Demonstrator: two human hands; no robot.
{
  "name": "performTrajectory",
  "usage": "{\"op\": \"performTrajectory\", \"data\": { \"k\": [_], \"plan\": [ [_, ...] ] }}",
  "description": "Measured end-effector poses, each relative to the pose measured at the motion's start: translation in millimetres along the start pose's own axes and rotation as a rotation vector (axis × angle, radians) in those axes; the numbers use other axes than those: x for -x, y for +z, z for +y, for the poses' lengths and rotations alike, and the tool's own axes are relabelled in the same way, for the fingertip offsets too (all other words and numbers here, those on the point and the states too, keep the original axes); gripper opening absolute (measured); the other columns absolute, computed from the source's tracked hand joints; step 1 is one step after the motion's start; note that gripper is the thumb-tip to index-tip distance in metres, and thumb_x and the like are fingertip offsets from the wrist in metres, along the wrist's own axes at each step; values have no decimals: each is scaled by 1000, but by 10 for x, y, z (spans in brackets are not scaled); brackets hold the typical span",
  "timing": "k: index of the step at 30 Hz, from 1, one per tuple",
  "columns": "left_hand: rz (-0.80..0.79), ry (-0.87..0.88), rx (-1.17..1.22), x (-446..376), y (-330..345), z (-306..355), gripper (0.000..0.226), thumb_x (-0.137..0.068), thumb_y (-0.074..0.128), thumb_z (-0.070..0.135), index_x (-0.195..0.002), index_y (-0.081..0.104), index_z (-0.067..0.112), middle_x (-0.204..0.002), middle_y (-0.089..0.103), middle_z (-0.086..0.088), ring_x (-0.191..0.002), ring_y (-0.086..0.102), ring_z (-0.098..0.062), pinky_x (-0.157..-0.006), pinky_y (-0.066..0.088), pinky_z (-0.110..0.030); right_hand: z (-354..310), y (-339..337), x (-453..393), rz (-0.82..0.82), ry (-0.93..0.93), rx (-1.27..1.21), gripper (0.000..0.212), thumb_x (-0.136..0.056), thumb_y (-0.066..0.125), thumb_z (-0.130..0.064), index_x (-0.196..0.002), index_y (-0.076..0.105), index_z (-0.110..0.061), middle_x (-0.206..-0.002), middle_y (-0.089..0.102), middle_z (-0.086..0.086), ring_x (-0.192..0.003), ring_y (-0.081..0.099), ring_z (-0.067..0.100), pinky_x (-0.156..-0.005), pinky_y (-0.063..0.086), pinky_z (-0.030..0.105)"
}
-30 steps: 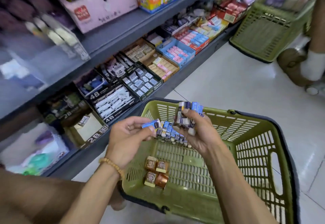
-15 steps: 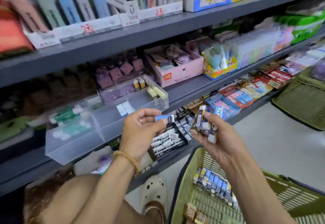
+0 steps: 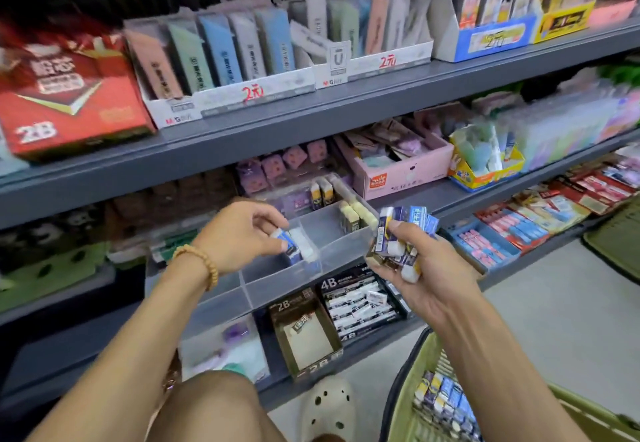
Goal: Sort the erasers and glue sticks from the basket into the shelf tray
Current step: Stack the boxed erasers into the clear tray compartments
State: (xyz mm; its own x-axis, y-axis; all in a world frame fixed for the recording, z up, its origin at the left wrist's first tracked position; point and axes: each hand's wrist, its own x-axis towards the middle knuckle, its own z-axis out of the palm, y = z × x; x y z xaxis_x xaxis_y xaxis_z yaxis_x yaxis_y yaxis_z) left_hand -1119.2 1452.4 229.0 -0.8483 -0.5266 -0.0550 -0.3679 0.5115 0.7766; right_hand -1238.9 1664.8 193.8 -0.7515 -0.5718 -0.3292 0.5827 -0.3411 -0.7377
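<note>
My left hand (image 3: pixel 239 233) pinches a blue-sleeved eraser (image 3: pixel 289 241) inside a compartment of the clear plastic shelf tray (image 3: pixel 277 285), next to a white eraser lying there. My right hand (image 3: pixel 419 265) grips a bundle of several blue, white and yellow sleeved erasers (image 3: pixel 403 233) just right of the tray. The tray's right compartment holds a few yellow erasers (image 3: pixel 356 214). The green basket (image 3: pixel 405 403) sits at the bottom right with a row of several erasers (image 3: pixel 445 403) in it.
Grey shelves carry boxed stationery. Open 2B (image 3: pixel 306 334) and 4B (image 3: pixel 360 299) eraser boxes stand on the bottom shelf below the tray, and a pink box (image 3: pixel 401 171) beside it. A white clog (image 3: pixel 329 407) and my knee (image 3: pixel 211 403) are at the bottom. Another green basket (image 3: pixel 616 240) stands at right.
The view rose from the basket to the shelf. My left hand carried the blue eraser forward and down into the tray compartment. My right hand kept its bundle and moved beside the tray.
</note>
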Motion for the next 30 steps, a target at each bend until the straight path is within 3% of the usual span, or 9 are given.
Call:
{"op": "performTrajectory", "data": {
  "k": [4,10,15,20,22,24,26,28,30],
  "plan": [
    [-144,18,-164,-154,106,-33,21,-71,79,-5,-79,69,11,-67,62,0,-47,53,-1,-52,46,-14,36,-30,-11,18,2,7,6,-90,65,-5,-95,66,-7,-86,72,12,-74,72,21,-61,61,39],
    [-126,94,-358,-196,232,-100,21,-71,80,6,-76,70,25,-70,63,9,-54,52,3,-57,47,-15,30,-26,-10,13,1,7,7,-90,64,-5,-96,68,-7,-85,72,12,-72,72,21,-61,61,38],
    [-144,15,-124,-167,207,-154,5,-80,78,15,-80,74,18,-66,67,8,-59,64,-4,-66,57,-25,48,10,-21,-5,-1,2,14,-89,66,-6,-103,67,-6,-89,72,13,-77,72,23,-63,61,38],
    [-94,35,-215,-124,235,-144,11,-79,77,12,-83,72,22,-70,66,11,-56,59,0,-67,56,-25,66,72,0,-49,14,-31,16,-86,66,-6,-102,67,-4,-85,70,15,-76,71,24,-64,61,39],
    [-16,53,-248,-115,235,-105,9,-80,77,19,-84,70,25,-73,67,11,-61,61,0,-69,56,-27,73,102,13,-56,26,-49,30,-75,72,-9,-103,66,-3,-86,69,15,-79,70,25,-65,61,40],
    [113,127,-217,-79,263,10,4,-84,73,27,-81,70,27,-73,65,14,-60,56,6,-64,47,-19,74,139,20,-56,31,-56,38,-67,73,-13,-104,66,-2,-88,69,16,-82,69,26,-63,61,40],
    [131,210,-85,-31,331,193,5,-86,70,30,-82,71,27,-74,65,14,-59,57,5,-60,41,-13,74,171,13,-66,22,-48,30,-73,72,-10,-102,68,-2,-90,69,17,-81,68,27,-63,61,40],
    [36,230,89,-19,415,370,10,-86,70,32,-95,71,27,-81,67,9,-62,64,-4,-54,42,-11,72,202,8,-79,-2,-7,13,-85,66,-6,-97,69,-4,-88,69,16,-79,67,26,-66,62,41],
    [-62,209,195,-71,471,471,25,-85,71,30,-110,67,29,-83,66,6,-63,64,-8,-50,44,-13,72,230,8,-88,-20,41,9,-91,62,-3,-93,70,-6,-85,70,15,-75,67,24,-67,60,39]
  ]
}}
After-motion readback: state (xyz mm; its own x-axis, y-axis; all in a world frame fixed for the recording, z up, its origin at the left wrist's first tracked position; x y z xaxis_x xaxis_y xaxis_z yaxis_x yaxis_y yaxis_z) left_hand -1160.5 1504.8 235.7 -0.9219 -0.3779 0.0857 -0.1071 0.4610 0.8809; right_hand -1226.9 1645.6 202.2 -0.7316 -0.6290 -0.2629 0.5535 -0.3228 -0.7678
